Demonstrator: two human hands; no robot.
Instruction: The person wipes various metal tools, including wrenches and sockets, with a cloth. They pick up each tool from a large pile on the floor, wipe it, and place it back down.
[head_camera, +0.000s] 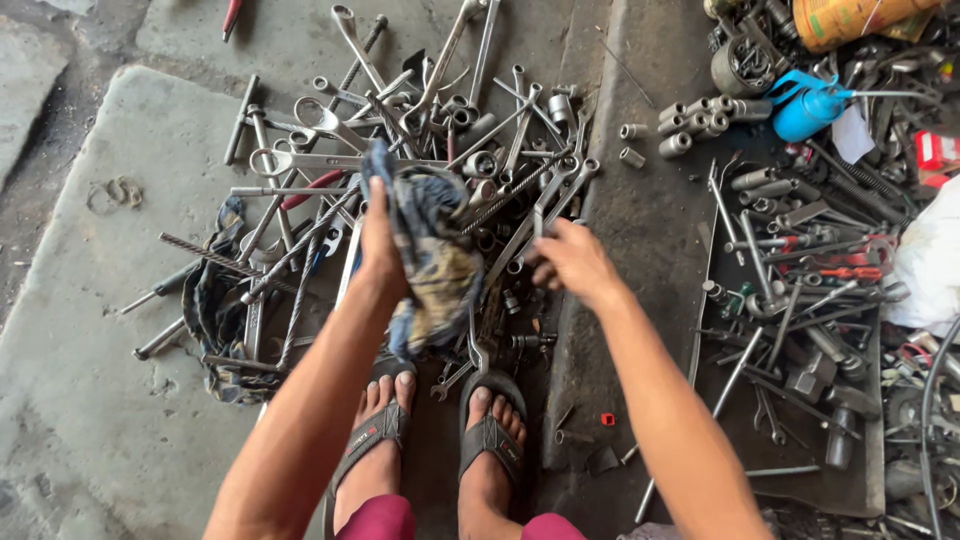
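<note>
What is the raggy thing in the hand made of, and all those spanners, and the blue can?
The rag in the left hand looks like soft woven cloth: it droops and folds, faded and stained. The spanners look like steel, grey with shiny glints. The blue oil can has a smooth, even gloss, probably plastic, perhaps painted metal.
</note>
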